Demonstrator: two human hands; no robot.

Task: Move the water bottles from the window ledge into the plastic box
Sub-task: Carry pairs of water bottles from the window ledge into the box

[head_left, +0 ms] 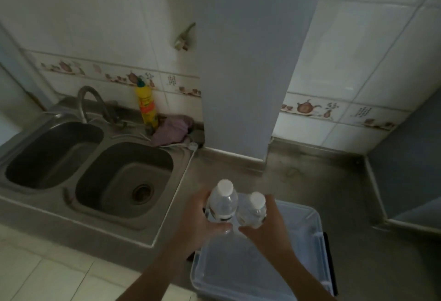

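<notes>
Two clear water bottles with white caps are held upright, side by side, over the far end of a translucent plastic box (307, 253) on the steel counter. My left hand (200, 219) grips the taller-looking left bottle (223, 201) around its body. My right hand (269, 224) holds the right bottle (253, 210) from the side and below. The bottles nearly touch each other. The box's inside looks bare as far as my arms let me see. No window ledge is in view.
A double steel sink (95, 169) with a curved tap lies left of the box. A yellow detergent bottle (146, 107) and a purple cloth (173, 128) stand behind it. A white column (241, 85) rises from the counter straight ahead. Bare counter (334, 181) extends to the right.
</notes>
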